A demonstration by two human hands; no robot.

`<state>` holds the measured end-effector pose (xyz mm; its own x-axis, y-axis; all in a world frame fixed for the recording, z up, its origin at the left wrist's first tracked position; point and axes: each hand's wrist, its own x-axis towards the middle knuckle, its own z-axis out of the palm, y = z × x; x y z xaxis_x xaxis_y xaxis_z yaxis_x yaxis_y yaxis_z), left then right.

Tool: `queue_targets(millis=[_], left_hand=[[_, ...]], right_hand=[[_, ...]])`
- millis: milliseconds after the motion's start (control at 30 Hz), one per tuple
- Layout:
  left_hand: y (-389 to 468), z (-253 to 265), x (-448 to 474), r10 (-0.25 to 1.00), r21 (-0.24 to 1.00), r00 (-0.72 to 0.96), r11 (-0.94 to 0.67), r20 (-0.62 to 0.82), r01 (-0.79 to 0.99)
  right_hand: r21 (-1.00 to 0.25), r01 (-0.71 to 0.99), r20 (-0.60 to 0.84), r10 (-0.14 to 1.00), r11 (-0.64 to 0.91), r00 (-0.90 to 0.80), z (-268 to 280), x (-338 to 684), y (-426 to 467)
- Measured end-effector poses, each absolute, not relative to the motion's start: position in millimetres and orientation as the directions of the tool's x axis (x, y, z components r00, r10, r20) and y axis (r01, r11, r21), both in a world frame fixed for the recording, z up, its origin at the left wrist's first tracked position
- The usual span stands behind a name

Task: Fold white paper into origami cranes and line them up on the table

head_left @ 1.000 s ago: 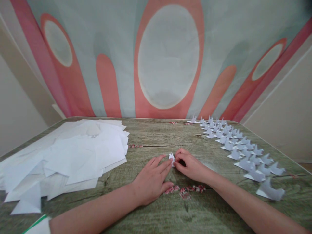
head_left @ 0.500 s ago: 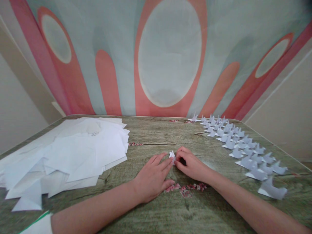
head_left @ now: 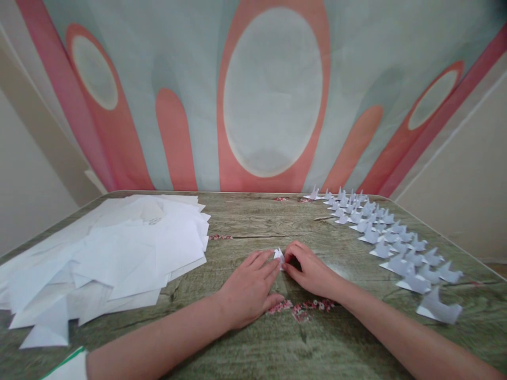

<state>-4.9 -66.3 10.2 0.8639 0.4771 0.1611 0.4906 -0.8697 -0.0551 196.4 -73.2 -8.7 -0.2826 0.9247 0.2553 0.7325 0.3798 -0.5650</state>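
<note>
Between my hands, near the middle of the table, stands a small white folded paper bird (head_left: 279,256), partly covered by fingers. My left hand (head_left: 250,287) lies almost flat with its fingers stretched out; its fingertips touch the bird's left and near side, and its thumb rests on the tabletop. My right hand (head_left: 311,269) is curled, thumb and index finger pinched at the bird's right edge. The fingertips hide the bird's lower part.
A spread pile of white paper sheets (head_left: 130,253) covers the left of the table (head_left: 253,353). Several rows of finished paper birds (head_left: 412,279) stand along the right side. A patterned backdrop (head_left: 273,95) hangs behind the table's far edge.
The camera view has shifted slightly, so the table sits a little lower. Both hands keep nearly the same pose around the paper bird.
</note>
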Motion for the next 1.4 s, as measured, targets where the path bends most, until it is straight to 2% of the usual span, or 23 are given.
queue_targets(millis=[133, 200, 267, 367, 533, 867, 1100, 1400], left_hand=[[-66.0, 11.4, -5.2, 0.469, -0.061, 0.865, -0.872, 0.176, 0.485], [-65.9, 11.8, -5.1, 0.463, -0.067, 0.868, -0.875, 0.179, 0.48], [-65.8, 11.8, -4.5, 0.456, -0.072, 0.871, -0.877, 0.182, 0.475], [-65.7, 11.9, -3.6, 0.458, -0.078, 0.87, -0.875, 0.181, 0.477], [-67.1, 14.7, -3.7, 0.471, -0.09, 0.867, -0.868, 0.164, 0.488], [-68.7, 21.2, -5.6, 0.513, -0.11, 0.842, -0.839, 0.168, 0.533], [-70.7, 17.3, -0.6, 0.456, -0.216, 0.867, -0.843, 0.201, 0.493], [-70.2, 14.8, -2.3, 0.474, -0.152, 0.853, -0.847, 0.218, 0.509]], right_hand=[[-0.519, 0.741, 0.237, 0.904, 0.426, -0.354, -0.4, 202.3, -80.4], [-0.413, 0.765, 0.216, 0.869, 0.494, -0.444, 3.2, 204.1, -87.0], [-0.254, 0.797, 0.18, 0.837, 0.548, -0.517, 5.3, 202.9, -94.4], [-0.05, 0.837, 0.133, 0.834, 0.546, -0.536, 6.2, 196.0, -103.5], [0.114, 0.846, 0.133, 0.836, 0.52, -0.532, 7.5, 185.5, -108.0], [0.196, 0.835, 0.133, 0.83, 0.514, -0.542, 3.4, 185.5, -107.5], [0.21, 0.864, 0.159, 0.856, 0.458, -0.492, 1.9, 175.6, -108.3], [0.223, 0.851, 0.163, 0.842, 0.476, -0.514, 0.8, 178.9, -109.2]])
